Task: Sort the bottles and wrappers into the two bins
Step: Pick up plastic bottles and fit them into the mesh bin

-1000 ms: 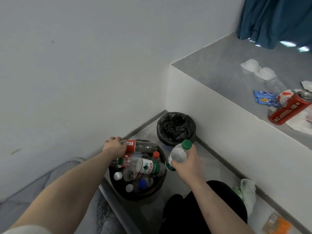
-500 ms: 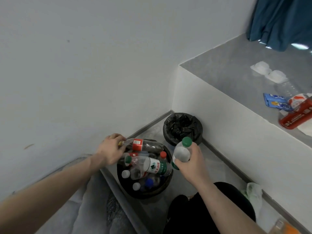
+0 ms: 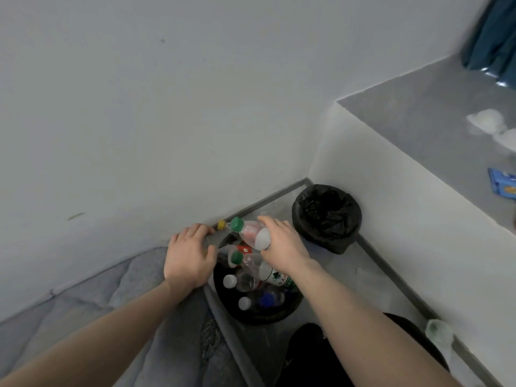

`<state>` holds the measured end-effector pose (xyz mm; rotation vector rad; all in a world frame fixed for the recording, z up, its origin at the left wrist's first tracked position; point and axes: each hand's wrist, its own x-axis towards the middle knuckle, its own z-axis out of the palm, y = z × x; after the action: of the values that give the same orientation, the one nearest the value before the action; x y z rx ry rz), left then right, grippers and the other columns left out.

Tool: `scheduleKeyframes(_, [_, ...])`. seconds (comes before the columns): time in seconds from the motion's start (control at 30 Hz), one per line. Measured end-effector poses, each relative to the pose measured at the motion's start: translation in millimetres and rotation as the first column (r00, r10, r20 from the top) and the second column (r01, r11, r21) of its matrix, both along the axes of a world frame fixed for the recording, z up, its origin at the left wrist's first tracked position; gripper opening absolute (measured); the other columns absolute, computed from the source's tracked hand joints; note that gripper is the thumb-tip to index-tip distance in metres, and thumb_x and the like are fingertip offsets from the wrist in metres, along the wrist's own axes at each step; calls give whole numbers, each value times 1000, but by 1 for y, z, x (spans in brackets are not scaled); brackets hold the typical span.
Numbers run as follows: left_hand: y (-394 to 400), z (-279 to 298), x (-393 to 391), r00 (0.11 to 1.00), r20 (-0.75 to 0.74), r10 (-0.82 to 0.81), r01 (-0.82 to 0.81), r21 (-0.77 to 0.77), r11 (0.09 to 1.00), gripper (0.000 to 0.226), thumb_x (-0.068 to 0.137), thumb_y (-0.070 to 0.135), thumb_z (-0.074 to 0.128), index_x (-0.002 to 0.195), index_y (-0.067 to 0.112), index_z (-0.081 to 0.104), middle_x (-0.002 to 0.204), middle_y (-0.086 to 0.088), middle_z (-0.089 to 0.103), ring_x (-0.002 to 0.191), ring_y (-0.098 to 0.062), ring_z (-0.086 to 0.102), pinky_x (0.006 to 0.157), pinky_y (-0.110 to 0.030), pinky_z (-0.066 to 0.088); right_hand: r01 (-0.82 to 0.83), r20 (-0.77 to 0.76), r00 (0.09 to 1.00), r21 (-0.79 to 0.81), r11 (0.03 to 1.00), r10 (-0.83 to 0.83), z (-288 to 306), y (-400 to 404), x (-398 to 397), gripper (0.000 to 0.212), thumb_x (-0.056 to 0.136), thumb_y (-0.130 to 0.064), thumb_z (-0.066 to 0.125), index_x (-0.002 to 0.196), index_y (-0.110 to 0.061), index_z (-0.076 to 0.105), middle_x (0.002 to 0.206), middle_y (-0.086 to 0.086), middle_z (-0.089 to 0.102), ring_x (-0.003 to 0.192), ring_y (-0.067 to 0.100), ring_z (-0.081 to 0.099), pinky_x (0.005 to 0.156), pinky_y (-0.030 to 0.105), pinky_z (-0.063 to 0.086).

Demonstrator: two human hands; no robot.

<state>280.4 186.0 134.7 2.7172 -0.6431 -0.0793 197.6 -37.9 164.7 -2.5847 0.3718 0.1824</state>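
Over the near bin [image 3: 268, 317], the green-capped bottle [image 3: 252, 233] now lies tipped on the pile, right hand [image 3: 282, 244] gripping it; half a second ago it was upright beside the rim. Left hand [image 3: 187, 258] rests fingers straight on a yellow-capped bottle [image 3: 222, 225]. Far lined bin [image 3: 326, 216] just beyond. Release likely next.

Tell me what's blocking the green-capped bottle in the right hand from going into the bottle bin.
No barrier, but the bottle bin is heaped: the held bottle in the right hand hangs over piled bottles, and the left hand rests at its far rim.
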Motion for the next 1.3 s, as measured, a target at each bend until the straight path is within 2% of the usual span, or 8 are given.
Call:
scheduleKeyframes(0.1, [0,-3,2,1000,-2,-15,15,47,999,40,81,35,49,120,33,55,117,10,62,108,-18,57,95,-38,41,-30,-42,999,-5,1000,29,-8,4,12,75,81,-17,76,145,-34,40,140,-7,56,128,22,47,104,43,47])
scheduleKeyframes(0.23, [1,-7,5,1000,-18,-25,26,82,996,49,83,34,50,132,35,52,124,12,63,115,-15,55,100,-36,40,-67,-73,995,3,998,67,-12,6,21,75,82,-18,75,148,-30,42,141,-5,56,129,23,46,104,42,42])
scheduleKeyframes(0.37, [-1,-3,3,999,-17,-27,29,87,996,53,85,33,51,138,34,51,129,12,64,119,-15,54,102,-36,39,-91,-111,990,-9,996,90,-15,5,23,62,82,-31,72,139,-33,49,132,-3,61,123,28,50,99,46,44])
scheduleKeyframes(0.47, [-2,-2,2,999,-11,-33,34,96,995,57,83,35,48,141,34,49,131,13,64,118,-16,54,100,-37,39,-84,-152,985,-10,996,81,-17,3,23,60,80,-37,72,136,-32,51,129,-2,61,120,29,51,101,49,45])
scheduleKeyframes(0.63, [-4,-2,2,999,-7,-36,37,120,992,60,83,35,49,144,34,46,132,12,64,118,-16,54,99,-36,37,-44,-194,980,-9,999,41,-24,2,23,59,77,-29,70,133,-33,51,126,-1,60,117,29,52,101,51,45])
scheduleKeyframes(0.77, [-6,-2,3,999,-15,-35,37,157,987,62,83,38,46,145,34,45,137,13,61,122,-16,52,100,-36,36,-21,-211,977,-13,1000,18,-28,2,22,59,77,-31,70,133,-33,50,124,-1,59,116,28,52,102,52,44])
scheduleKeyframes(0.97, [-8,0,2,999,-22,-27,30,162,986,64,81,37,46,144,34,46,136,12,62,121,-17,54,101,-37,38,1,-217,976,-35,999,-9,-36,-2,20,68,83,-36,69,145,-30,42,136,2,54,123,29,50,107,49,41])
scheduleKeyframes(1.3, [-8,0,2,999,-43,-24,30,151,988,64,81,35,47,145,32,46,137,13,61,122,-16,53,103,-36,38,6,-221,975,-38,999,-14,-38,-4,23,64,86,-37,69,144,-28,43,137,2,54,126,28,50,108,51,42])
